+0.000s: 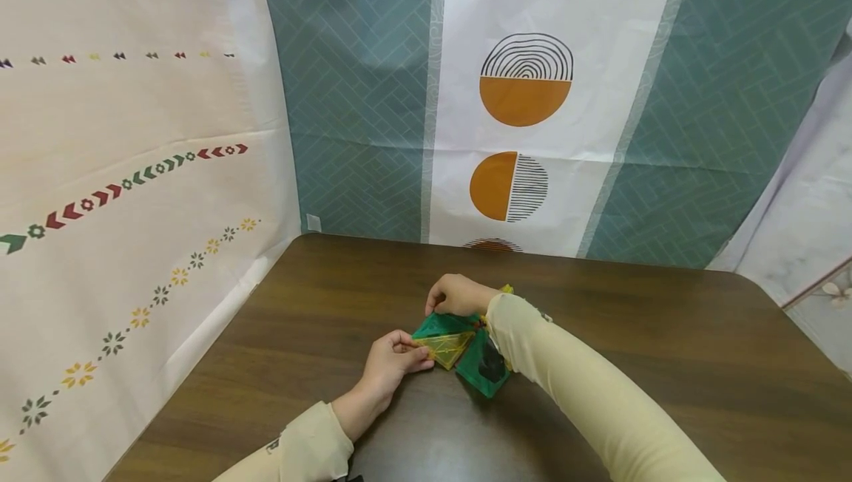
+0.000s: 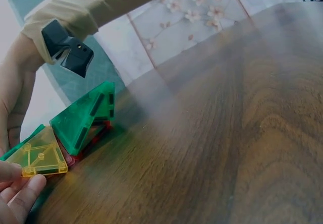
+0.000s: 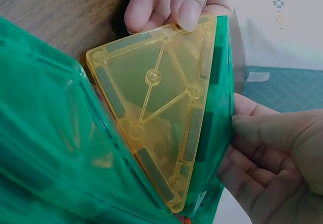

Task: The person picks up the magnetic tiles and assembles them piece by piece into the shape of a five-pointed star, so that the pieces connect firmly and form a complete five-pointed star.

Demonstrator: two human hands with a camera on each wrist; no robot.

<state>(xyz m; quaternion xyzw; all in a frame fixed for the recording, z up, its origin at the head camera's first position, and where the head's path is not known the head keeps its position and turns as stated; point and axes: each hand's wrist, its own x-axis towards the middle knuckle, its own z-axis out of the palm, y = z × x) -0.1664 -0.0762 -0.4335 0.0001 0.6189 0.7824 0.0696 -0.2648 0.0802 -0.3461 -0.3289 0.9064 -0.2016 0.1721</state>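
Observation:
A small cluster of see-through magnetic tiles stands on the table, tilted against one another. My left hand [image 1: 389, 365] pinches the outer edge of a yellow triangular magnetic tile [image 3: 159, 98] between thumb and fingers. Right beside that tile, my right hand [image 3: 282, 153] grips a green magnetic tile [image 3: 217, 118] that meets the yellow one along an edge. Another green tile [image 2: 83, 118] leans upright on the near right side of the cluster, with a red piece [image 2: 96, 138] showing low behind it. In the head view, my right forearm covers part of the cluster's far side.
A dark wood table [image 1: 266, 378] lies under everything. Patterned cloth [image 1: 359, 97] hangs behind it, and a cream cloth [image 1: 133, 112] hangs along the left. A black wrist camera [image 2: 68, 47] sits on my right cuff, close above the tiles.

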